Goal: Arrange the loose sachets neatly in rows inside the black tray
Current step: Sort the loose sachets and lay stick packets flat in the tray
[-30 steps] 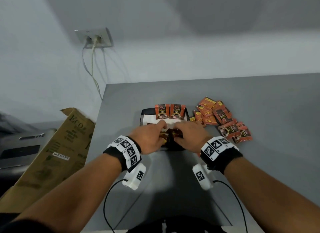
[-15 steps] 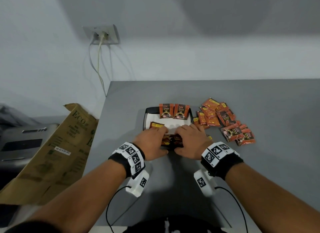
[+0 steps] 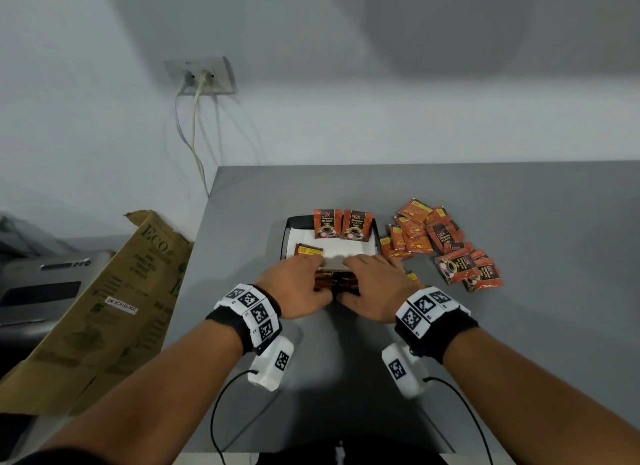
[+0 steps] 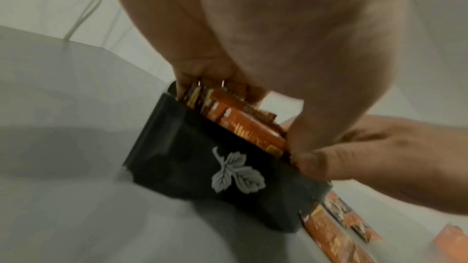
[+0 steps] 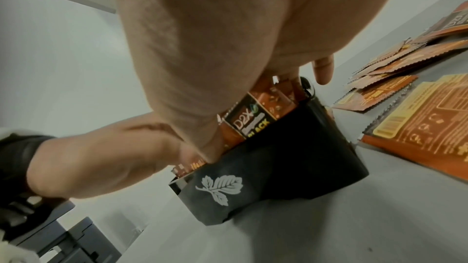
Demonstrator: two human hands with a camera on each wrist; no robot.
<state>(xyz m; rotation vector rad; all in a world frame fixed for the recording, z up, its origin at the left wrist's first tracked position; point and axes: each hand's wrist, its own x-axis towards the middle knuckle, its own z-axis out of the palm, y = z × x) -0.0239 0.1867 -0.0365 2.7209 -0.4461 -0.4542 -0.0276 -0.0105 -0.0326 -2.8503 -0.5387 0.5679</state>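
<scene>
Two hands grip one bunch of upright sachets (image 4: 238, 125) in the black tray's (image 3: 290, 226) near end — left hand (image 3: 294, 284) and right hand (image 3: 375, 286) curled round its ends; loose sachets (image 3: 446, 243) lie right on the grey table (image 3: 519, 201).

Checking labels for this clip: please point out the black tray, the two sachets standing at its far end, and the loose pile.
black tray (image 3: 286, 234), head view, far left rim.
two standing sachets (image 3: 343, 224), head view, where they meet.
loose pile (image 3: 441, 234), head view, dark-faced sachet.
</scene>
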